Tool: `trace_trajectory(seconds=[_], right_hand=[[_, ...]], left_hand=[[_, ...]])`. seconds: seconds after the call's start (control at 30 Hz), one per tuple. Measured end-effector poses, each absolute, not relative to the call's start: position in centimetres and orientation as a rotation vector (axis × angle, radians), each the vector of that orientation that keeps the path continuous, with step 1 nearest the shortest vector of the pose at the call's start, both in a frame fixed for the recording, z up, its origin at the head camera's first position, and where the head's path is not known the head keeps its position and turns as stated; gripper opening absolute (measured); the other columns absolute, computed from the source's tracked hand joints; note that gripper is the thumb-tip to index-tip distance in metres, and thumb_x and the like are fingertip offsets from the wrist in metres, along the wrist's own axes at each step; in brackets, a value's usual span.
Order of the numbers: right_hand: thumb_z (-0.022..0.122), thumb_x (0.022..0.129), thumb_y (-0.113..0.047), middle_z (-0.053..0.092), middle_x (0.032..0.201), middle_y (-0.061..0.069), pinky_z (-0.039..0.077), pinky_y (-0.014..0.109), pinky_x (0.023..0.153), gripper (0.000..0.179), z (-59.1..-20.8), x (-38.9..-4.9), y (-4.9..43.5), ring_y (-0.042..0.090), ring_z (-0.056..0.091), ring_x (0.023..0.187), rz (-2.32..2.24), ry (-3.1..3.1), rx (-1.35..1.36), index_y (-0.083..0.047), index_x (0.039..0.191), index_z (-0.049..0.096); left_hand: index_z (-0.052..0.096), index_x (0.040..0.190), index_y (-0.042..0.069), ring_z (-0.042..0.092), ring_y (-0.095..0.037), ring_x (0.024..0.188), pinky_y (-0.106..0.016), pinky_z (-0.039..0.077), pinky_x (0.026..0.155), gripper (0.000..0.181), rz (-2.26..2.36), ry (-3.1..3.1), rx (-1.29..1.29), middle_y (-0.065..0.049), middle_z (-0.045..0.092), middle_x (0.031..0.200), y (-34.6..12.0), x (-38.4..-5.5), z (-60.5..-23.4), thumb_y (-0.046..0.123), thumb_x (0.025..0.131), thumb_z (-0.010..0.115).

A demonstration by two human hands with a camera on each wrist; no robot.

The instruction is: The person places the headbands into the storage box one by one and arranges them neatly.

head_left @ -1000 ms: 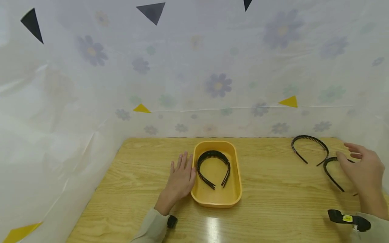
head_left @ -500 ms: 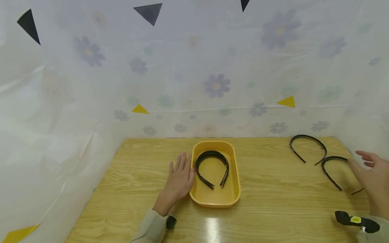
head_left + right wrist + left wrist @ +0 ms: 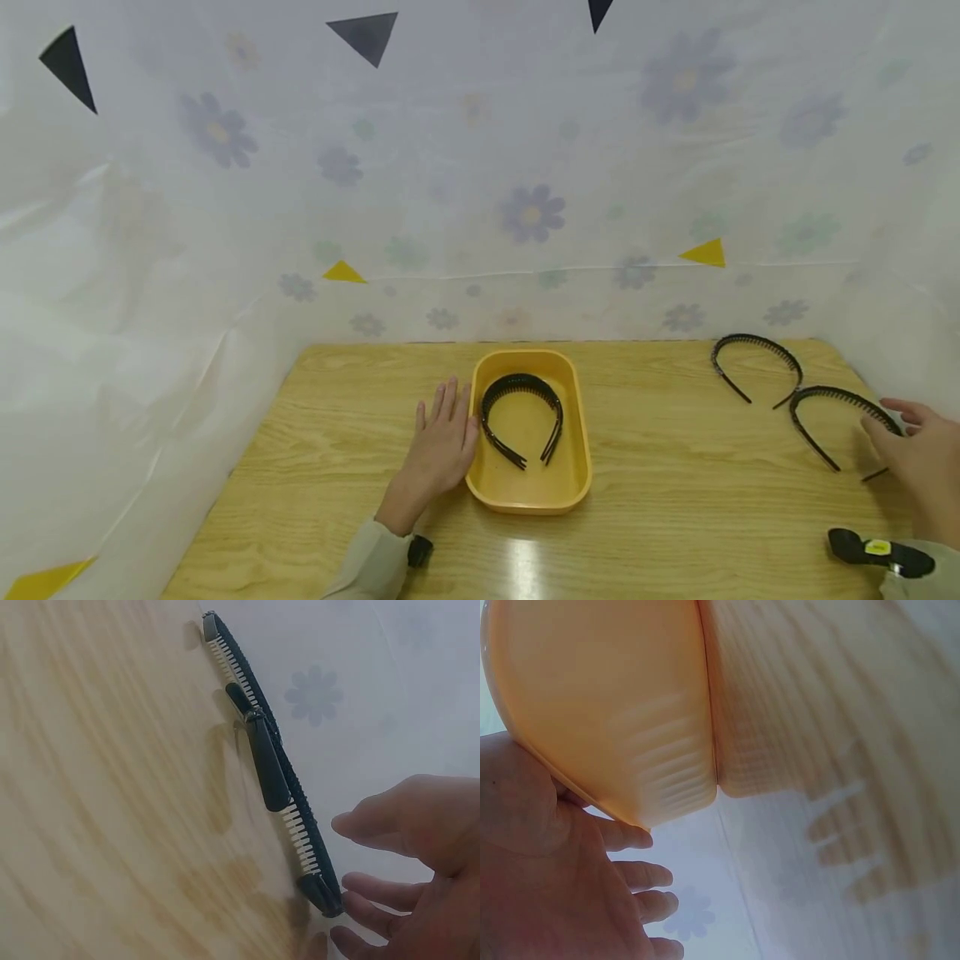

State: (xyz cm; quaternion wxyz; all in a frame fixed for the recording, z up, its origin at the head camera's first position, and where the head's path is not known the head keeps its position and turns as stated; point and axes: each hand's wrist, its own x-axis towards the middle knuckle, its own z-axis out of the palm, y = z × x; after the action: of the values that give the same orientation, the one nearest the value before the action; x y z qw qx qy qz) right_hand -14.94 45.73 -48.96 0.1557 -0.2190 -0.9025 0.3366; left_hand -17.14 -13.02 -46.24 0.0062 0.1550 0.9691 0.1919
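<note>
Right edge of frame, right hand (image 3: 926, 458): thumb and fingers parted at near headband (image 3: 846, 396), no grip, contact unclear.
Change: hand shifted right and down, baring more band; looks like positioning, pickup not done.
Far headband (image 3: 753, 338): right, just above near one.
Tray (image 3: 536, 493): centre, stacked headbands (image 3: 521, 383) inside.
Left hand (image 3: 437, 447): fingers straight against tray's left side, gripping nothing.

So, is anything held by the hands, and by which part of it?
Nothing seems held: the left hand rests against the tray; the right hand, thumb and fingers apart, is at the nearer headband.
</note>
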Motion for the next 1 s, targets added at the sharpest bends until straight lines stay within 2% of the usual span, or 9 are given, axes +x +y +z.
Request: trace_trajectory(seconds=[0.07, 0.17, 0.3, 0.4, 0.47, 0.53, 0.6, 0.87, 1.0], right_hand=[[0.052, 0.101, -0.018, 0.03, 0.144, 0.052, 0.039, 0.073, 0.089, 0.059, -49.11, -14.77, 46.04, 0.07, 0.036, 0.123, 0.957, -2.613, -0.628, 0.019, 0.145, 0.037], [0.053, 0.099, -0.017, 0.035, 0.14, 0.052, 0.049, 0.044, 0.074, 0.06, -49.18, -14.52, 46.34, 0.066, 0.041, 0.118, 0.951, -2.641, -0.618, 0.02, 0.144, 0.038], [0.051, 0.096, -0.015, 0.043, 0.133, 0.05, 0.03, 0.02, 0.061, 0.058, -49.15, -14.31, 46.38, 0.061, 0.045, 0.115, 0.975, -2.667, -0.677, 0.02, 0.142, 0.042], [0.049, 0.094, -0.01, 0.047, 0.129, 0.05, 0.033, 0.018, 0.058, 0.056, -49.12, -14.39, 46.57, 0.055, 0.055, 0.106, 0.942, -2.703, -0.713, 0.021, 0.139, 0.044], [0.046, 0.09, -0.007, 0.052, 0.122, 0.049, 0.034, 0.017, 0.053, 0.054, -49.09, -14.47, 46.7, 0.032, 0.064, 0.081, 0.913, -2.707, -0.708, 0.022, 0.137, 0.047], [0.046, 0.088, -0.004, 0.055, 0.117, 0.049, 0.035, 0.016, 0.049, 0.054, -49.03, -14.51, 46.74, 0.005, 0.054, 0.064, 0.917, -2.692, -0.703, 0.023, 0.135, 0.049], [0.046, 0.086, -0.002, 0.056, 0.114, 0.049, 0.037, 0.016, 0.048, 0.055, -48.98, -14.5, 46.72, -0.012, 0.035, 0.063, 0.949, -2.668, -0.713, 0.023, 0.135, 0.05], [0.045, 0.084, 0.003, 0.058, 0.105, 0.05, 0.037, 0.015, 0.047, 0.054, -48.98, -14.38, 46.52, -0.021, 0.03, 0.06, 1.018, -2.565, -0.718, 0.024, 0.134, 0.049], [0.044, 0.088, 0.001, 0.058, 0.11, 0.049, 0.036, 0.011, 0.048, 0.055, -48.76, -14.64, 46.55, -0.021, 0.028, 0.061, 1.084, -2.522, -0.8, 0.02, 0.14, 0.046]], left_hand=[[0.022, 0.164, 0.003, 0.009, -0.04, 0.156, -0.066, 0.007, 0.12, 0.058, 0.596, 3.035, 0.486, -0.019, 0.008, 0.17, -13.03, -17.14, -46.27, 0.032, 0.113, 0.029], [0.022, 0.164, 0.004, 0.008, -0.039, 0.156, -0.066, 0.008, 0.12, 0.058, 0.596, 3.038, 0.487, -0.018, 0.008, 0.17, -13.04, -17.17, -46.29, 0.032, 0.113, 0.029], [0.022, 0.164, 0.004, 0.008, -0.039, 0.156, -0.066, 0.008, 0.12, 0.058, 0.6, 3.042, 0.49, -0.019, 0.008, 0.17, -13.05, -17.16, -46.27, 0.032, 0.113, 0.029], [0.023, 0.163, 0.003, 0.009, -0.04, 0.156, -0.067, 0.008, 0.12, 0.058, 0.6, 3.043, 0.493, -0.019, 0.009, 0.17, -13.06, -17.13, -46.26, 0.032, 0.113, 0.029], [0.023, 0.163, 0.003, 0.009, -0.039, 0.156, -0.067, 0.008, 0.12, 0.058, 0.603, 3.042, 0.495, -0.019, 0.009, 0.17, -13.06, -17.12, -46.26, 0.032, 0.113, 0.029], [0.023, 0.163, 0.003, 0.008, -0.039, 0.156, -0.066, 0.008, 0.12, 0.058, 0.604, 3.042, 0.493, -0.019, 0.008, 0.17, -13.08, -17.11, -46.27, 0.032, 0.113, 0.029], [0.023, 0.163, 0.003, 0.008, -0.038, 0.156, -0.067, 0.008, 0.12, 0.058, 0.605, 3.044, 0.493, -0.018, 0.008, 0.17, -13.11, -17.13, -46.31, 0.032, 0.114, 0.029], [0.023, 0.163, 0.003, 0.01, -0.041, 0.156, -0.067, 0.008, 0.12, 0.058, 0.6, 3.05, 0.494, -0.019, 0.009, 0.17, -13.1, -17.2, -46.45, 0.032, 0.113, 0.028], [0.022, 0.163, 0.003, 0.01, -0.041, 0.155, -0.067, 0.008, 0.12, 0.058, 0.598, 3.046, 0.496, -0.019, 0.008, 0.17, -13.09, -17.18, -46.44, 0.032, 0.114, 0.028]])
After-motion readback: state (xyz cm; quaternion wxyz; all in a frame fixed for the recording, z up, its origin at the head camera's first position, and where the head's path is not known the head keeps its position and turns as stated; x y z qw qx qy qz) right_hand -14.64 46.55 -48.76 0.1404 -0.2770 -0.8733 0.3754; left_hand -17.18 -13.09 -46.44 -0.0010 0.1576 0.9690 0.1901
